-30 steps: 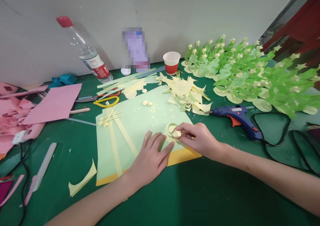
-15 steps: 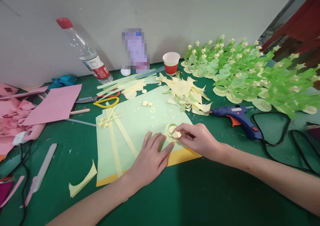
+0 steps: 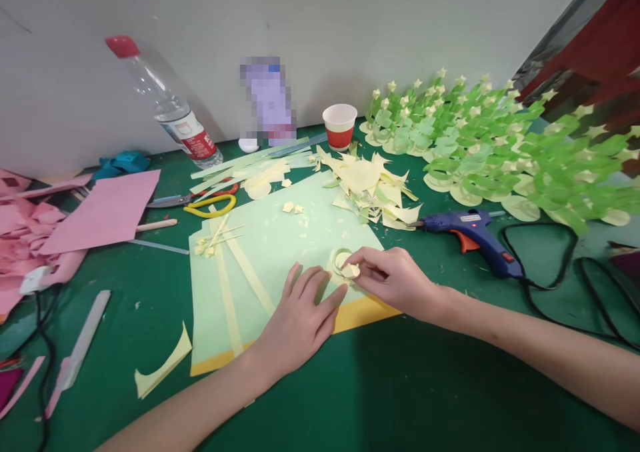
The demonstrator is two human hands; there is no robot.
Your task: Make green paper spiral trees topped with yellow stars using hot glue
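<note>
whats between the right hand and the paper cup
A heap of yellow paper scraps and, nearer the right hand, the pale green sheet, in the head view.

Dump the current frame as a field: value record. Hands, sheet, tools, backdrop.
Left grip: open, resting on the pale-green sheet
Right grip: pinching a small pale-yellow paper piece, beside a curled strip
Glue gun: right of the sheet
Scissors: near the sheet's far left corner
Right rear: green paper plants with pale stars
By the wall: bottle, cup
</note>
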